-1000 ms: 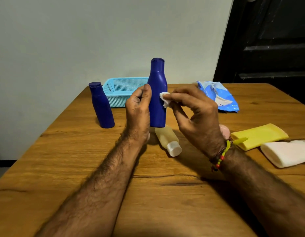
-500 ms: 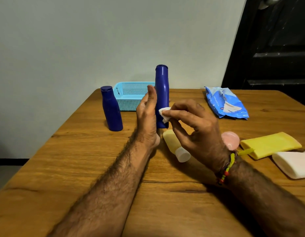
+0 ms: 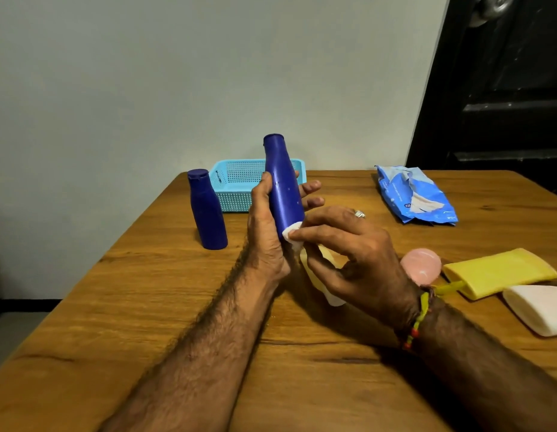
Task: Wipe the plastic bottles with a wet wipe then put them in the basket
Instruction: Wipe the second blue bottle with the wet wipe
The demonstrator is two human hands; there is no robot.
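My left hand (image 3: pixel 266 232) is wrapped around the tall dark-blue plastic bottle (image 3: pixel 283 188), thumb along the near side and fingers curling out past the far side, holding it off the wooden table (image 3: pixel 164 307) with its cap tipped slightly away to the left. My right hand (image 3: pixel 355 254) pinches a small folded white wet wipe (image 3: pixel 292 232) between thumb and forefinger and presses it against the bottle's lower end, right beside my left palm.

To do this stroke well, I think I should keep the left grip firm but turn the bottle a little at a time, so the wipe reaches the strip my own fingers cover, and run the wipe up toward the cap as well as around the base.

Just beyond my left fingers sits the light-blue perforated plastic basket (image 3: pixel 236 188), where this bottle should go once clean; a shorter dark-blue plastic bottle (image 3: pixel 207 210) stands upright to the left of my grip, close to the basket's corner, and could be knocked on the way there. Directly under my right hand lies a pale cream bottle with a white cap (image 3: pixel 320 275), mostly hidden. Further right are a pink round lid (image 3: pixel 420 265), a flat yellow tube (image 3: pixel 498 271) and a white tube (image 3: pixel 539 308); the blue wipe packet (image 3: pixel 414 194) lies beyond my right hand.
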